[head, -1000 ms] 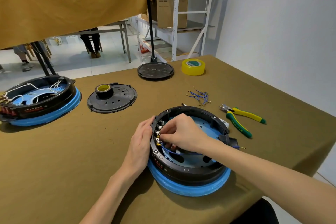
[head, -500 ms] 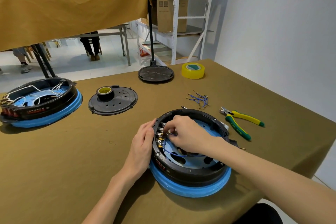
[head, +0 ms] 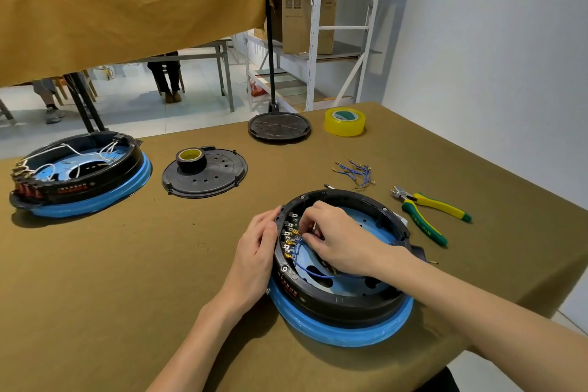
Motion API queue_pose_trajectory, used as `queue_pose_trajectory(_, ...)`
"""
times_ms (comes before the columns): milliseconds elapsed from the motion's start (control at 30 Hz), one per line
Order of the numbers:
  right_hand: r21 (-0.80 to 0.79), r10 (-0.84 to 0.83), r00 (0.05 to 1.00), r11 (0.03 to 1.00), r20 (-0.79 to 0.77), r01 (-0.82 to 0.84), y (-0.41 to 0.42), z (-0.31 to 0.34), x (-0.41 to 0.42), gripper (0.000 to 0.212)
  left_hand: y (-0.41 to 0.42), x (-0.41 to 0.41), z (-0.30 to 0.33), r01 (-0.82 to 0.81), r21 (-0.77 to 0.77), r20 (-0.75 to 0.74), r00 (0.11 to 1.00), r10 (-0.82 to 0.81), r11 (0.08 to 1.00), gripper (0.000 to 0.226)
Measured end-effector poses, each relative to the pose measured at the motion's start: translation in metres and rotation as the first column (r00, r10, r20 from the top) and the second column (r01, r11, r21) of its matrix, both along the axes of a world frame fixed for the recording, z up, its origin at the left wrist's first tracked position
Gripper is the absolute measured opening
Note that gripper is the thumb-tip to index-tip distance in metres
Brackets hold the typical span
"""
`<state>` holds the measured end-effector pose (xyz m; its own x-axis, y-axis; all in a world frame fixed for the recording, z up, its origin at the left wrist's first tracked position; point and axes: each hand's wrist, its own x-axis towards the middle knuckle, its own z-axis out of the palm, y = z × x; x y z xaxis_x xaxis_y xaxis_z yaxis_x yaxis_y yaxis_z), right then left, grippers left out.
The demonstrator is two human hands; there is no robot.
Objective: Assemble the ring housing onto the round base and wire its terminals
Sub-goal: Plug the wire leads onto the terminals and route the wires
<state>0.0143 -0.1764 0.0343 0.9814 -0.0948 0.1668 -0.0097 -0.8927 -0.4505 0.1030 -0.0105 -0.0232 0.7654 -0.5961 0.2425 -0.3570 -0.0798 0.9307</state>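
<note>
- A black ring housing sits on its blue round base at the near right of the olive tabletop.
- The left hand rests against the housing's outer left wall, fingers straight and together — thumb at the rim.
- The right hand reaches inside the housing, its fingers curled and pinching a connector at the row of terminals on the inner left wall; a blue wire loops from there across the base.
- Beyond the housing lies a bundle of spare blue wires; to its right, yellow-and-green cutters.
- Far left of the housing stands a second assembly — white wires inside; between the two, a black cover plate carries a tape roll.
- A yellow tape roll sits at the far edge.
</note>
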Motion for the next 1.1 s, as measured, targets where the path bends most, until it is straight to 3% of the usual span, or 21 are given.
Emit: queue_pose_trajectory(1100, 0.048, 0.043, 0.999, 0.998, 0.014, -0.044, -0.0021, 0.0054, -0.0007, 0.007, 0.0012, -0.0007, 0.0008, 0.016, 0.007, -0.005, 1.0, -0.016, 1.0, 0.05)
